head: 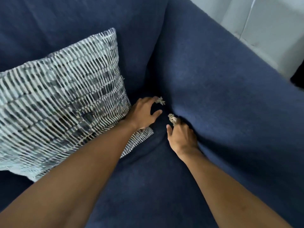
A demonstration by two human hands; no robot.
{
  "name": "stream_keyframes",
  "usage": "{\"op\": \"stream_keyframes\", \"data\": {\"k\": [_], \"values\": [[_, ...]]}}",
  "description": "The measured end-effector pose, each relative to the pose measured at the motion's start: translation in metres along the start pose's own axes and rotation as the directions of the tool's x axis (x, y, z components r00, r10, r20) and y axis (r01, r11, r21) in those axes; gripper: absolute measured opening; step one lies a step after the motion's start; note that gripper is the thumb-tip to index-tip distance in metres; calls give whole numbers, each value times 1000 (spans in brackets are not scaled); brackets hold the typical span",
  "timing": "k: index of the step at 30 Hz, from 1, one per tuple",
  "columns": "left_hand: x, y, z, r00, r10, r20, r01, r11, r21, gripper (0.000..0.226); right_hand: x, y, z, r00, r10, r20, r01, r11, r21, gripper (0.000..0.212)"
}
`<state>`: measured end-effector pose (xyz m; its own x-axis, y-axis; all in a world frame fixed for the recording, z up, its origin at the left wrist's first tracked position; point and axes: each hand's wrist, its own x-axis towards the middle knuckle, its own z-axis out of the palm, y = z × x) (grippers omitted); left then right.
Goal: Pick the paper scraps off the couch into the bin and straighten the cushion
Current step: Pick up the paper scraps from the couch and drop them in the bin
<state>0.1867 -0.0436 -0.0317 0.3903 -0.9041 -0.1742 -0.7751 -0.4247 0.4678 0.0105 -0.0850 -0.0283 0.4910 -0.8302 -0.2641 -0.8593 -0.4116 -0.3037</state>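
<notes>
A dark blue couch (148, 186) fills the view. A white and dark striped cushion (62, 96) leans tilted against the backrest at the left. My left hand (143, 112) reaches into the corner by the armrest, its fingertips pinching a small crumpled paper scrap (160, 100) while the thumb stays apart. My right hand (181, 137) lies against the armrest, fingers closed on a second crumpled paper scrap (171, 118). The bin is not in view.
The couch armrest (230, 88) rises on the right, with a pale wall or panel (263, 30) beyond it. A dark object (298, 78) shows at the right edge. The cushion's lower corner (139, 139) lies under my left forearm.
</notes>
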Motion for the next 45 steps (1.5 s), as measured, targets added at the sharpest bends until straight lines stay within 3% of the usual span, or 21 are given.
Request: {"op": "stream_keyframes", "data": {"k": [9, 17, 23, 30, 36, 45], "values": [[42, -1, 34, 993, 61, -97, -62, 998, -6, 45, 22, 9, 31, 976, -125, -181, 128, 992, 9, 45], [50, 3, 45, 985, 26, -168, -31, 999, -25, 18, 30, 10, 38, 943, -199, -268, 248, 955, 161, 24], [34, 10, 33, 984, -67, -165, 32, 979, -203, 16, 20, 13, 28, 932, -188, -310, 247, 955, 163, 21], [1, 18, 9, 971, -182, -153, 133, 949, -286, 19, -10, 16, 0, 945, -205, -254, 256, 948, 189, 23], [-39, 34, -24, 968, -202, -147, 154, 946, -285, 20, -31, 13, -34, 959, -200, -202, 252, 927, 278, 28], [-121, 71, -94, 950, -277, -146, 223, 925, -308, 24, -74, 8, -125, 951, -282, -130, 307, 914, 265, 30]]}}
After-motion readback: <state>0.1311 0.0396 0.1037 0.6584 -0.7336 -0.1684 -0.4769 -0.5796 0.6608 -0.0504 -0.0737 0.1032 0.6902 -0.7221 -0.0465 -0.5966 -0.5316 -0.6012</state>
